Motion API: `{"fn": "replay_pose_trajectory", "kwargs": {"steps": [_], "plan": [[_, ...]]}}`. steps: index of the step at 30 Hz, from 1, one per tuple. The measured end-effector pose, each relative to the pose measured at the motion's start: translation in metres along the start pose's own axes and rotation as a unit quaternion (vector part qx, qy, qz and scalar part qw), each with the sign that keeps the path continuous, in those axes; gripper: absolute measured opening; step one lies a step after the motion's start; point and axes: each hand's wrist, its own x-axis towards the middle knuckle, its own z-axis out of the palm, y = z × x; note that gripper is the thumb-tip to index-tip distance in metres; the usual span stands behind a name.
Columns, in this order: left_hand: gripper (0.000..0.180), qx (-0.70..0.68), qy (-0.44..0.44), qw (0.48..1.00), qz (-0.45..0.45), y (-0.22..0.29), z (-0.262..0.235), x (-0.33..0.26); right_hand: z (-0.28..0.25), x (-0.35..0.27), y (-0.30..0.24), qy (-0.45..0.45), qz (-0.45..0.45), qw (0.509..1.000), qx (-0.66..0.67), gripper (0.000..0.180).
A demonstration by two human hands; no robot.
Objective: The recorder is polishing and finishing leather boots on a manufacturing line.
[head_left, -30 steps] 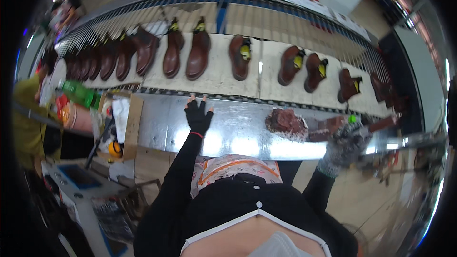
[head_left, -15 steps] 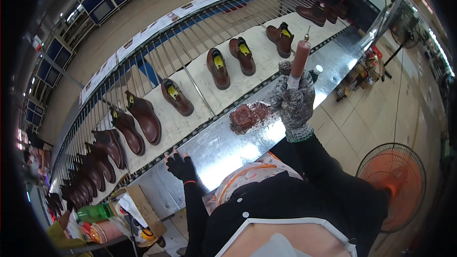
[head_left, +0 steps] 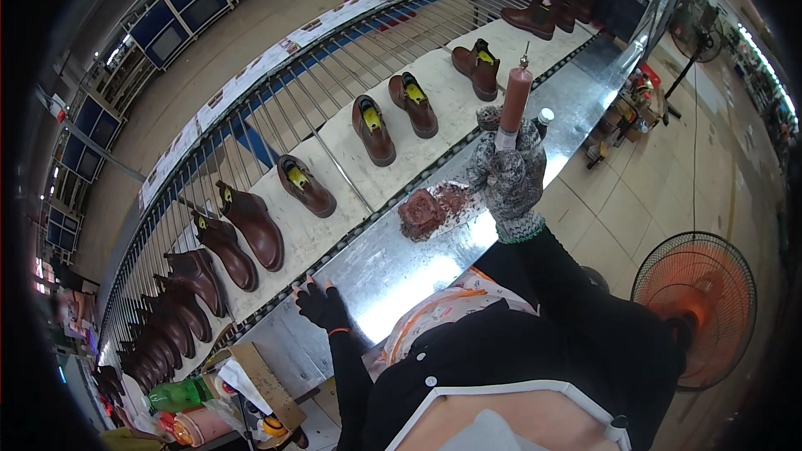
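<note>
My right hand (head_left: 510, 171), in a grey knitted glove, is wrapped round an upright syringe-like tube (head_left: 515, 100) of reddish-brown liquid with a thin metal tip. Beside the tube, a white cap (head_left: 545, 115) pokes up behind the glove; what it belongs to is hidden. My left hand (head_left: 320, 305), in a black fingerless glove, rests with fingers apart at the far edge of the metal ledge (head_left: 401, 271). Between the hands, a crumbly reddish-brown block (head_left: 422, 215) lies on the ledge. Just beyond it, a brown ankle boot (head_left: 373, 131) stands on the pale conveyor belt (head_left: 342, 150).
More brown boots (head_left: 255, 225) line the belt, crowded at the far left. Metal rollers (head_left: 276, 108) run behind it. A cardboard box (head_left: 267, 380) and a green bottle (head_left: 180, 397) sit at lower left. An orange fan (head_left: 695, 309) stands at my right.
The whole view has shifted slightly, so the boots and block sit a little lower and mostly further left. My right hand keeps hold of the tube; my left hand stays at the ledge edge.
</note>
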Motion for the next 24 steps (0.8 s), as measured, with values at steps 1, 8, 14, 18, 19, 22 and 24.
{"fn": "replay_pose_trajectory", "kwargs": {"steps": [1,8,14,18,19,22,24], "plan": [[0.056,-0.001,-0.003,1.0,-0.003,0.0,0.0,0.0,-0.001,0.0,0.001,-0.003,-0.002,1.0,-0.003,0.045],[0.057,-0.005,-0.015,1.0,-0.011,0.001,-0.002,0.001,-0.002,-0.003,0.002,-0.033,-0.017,0.999,0.02,0.041],[0.057,0.014,0.01,1.0,-0.001,-0.002,0.006,0.001,-0.002,-0.005,0.003,-0.007,0.019,1.0,0.013,0.037],[0.058,0.026,0.005,1.0,0.001,-0.008,0.015,0.0,-0.006,-0.007,0.004,-0.044,-0.017,0.998,-0.048,0.039],[0.059,0.023,0.02,0.999,0.009,-0.009,0.016,0.0,-0.009,-0.006,0.006,-0.079,-0.028,0.995,-0.057,0.041],[0.059,0.037,0.029,0.999,0.02,-0.011,0.018,0.0,-0.016,-0.007,0.025,-0.109,0.033,0.99,0.088,0.042],[0.058,0.05,0.03,0.998,0.026,-0.01,0.016,0.0,-0.026,-0.019,0.046,-0.099,0.058,0.993,0.03,0.04]]}}
